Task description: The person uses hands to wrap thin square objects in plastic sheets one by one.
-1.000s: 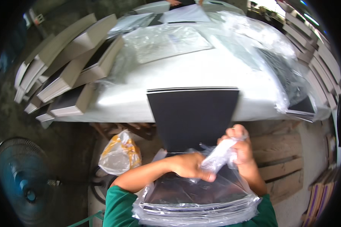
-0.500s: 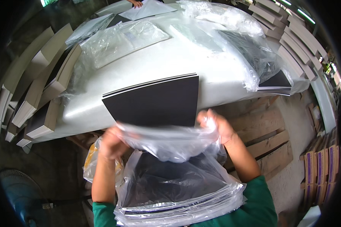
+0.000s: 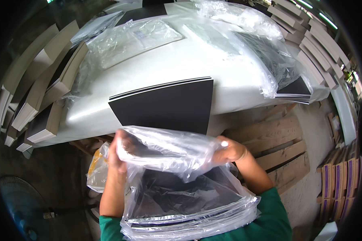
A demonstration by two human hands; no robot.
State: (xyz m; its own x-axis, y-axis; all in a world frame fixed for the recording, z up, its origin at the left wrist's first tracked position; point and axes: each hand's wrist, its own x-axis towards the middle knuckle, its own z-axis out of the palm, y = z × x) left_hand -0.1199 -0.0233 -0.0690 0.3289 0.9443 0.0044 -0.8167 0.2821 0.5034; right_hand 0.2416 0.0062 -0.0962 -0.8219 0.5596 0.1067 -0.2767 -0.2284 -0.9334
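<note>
A clear plastic bag [image 3: 169, 146] is stretched between my hands, its mouth spread and facing the table. My left hand [image 3: 118, 150] grips one side, with some fingers showing blurred through the film. At the other side, my right hand [image 3: 228, 151] is closed on the bag's edge. Just beyond the bag, a few black sheets [image 3: 165, 104] lie stacked, jutting over the table's near edge; the bag hides their near end. Against my body rests a pile of bagged black sheets [image 3: 189, 201] in clear plastic.
The white-covered table [image 3: 149, 60] carries an empty clear bag [image 3: 136, 44] and a bagged black stack [image 3: 269, 56]. Thick board stacks [image 3: 48, 76] stand left, with more boards [image 3: 317, 52] at right. Below are a wooden pallet [image 3: 273, 144], a fan [image 3: 20, 205] and bundled boxes [image 3: 338, 180].
The bag has opened wider and tilted, and my left hand has risen slightly. A co-worker's hand and the pale sheet it held at the far edge have left view, baring a black sheet.
</note>
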